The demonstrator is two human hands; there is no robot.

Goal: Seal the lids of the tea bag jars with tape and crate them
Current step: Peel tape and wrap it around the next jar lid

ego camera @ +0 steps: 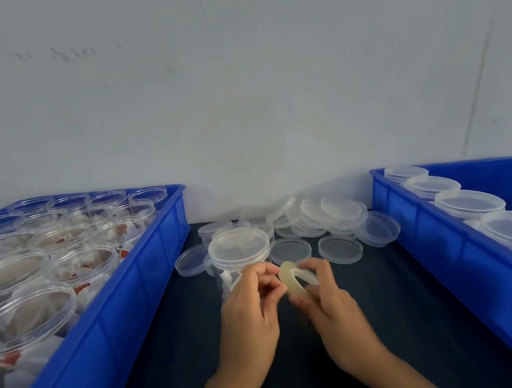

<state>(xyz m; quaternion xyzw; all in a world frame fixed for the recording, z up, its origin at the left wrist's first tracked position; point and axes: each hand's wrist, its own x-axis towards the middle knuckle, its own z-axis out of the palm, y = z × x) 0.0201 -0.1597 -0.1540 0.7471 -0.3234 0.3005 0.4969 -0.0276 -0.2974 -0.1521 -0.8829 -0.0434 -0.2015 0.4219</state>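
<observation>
A clear tape roll sits gripped in the curled right hand while the left hand pinches at its edge, both just in front of a lidded tea bag jar on the dark surface, loose lids behind, blue crates flanking.

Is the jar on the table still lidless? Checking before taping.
No, the jar in front of the hands already wears a clear lid.

Bare table strip between two crates
</observation>
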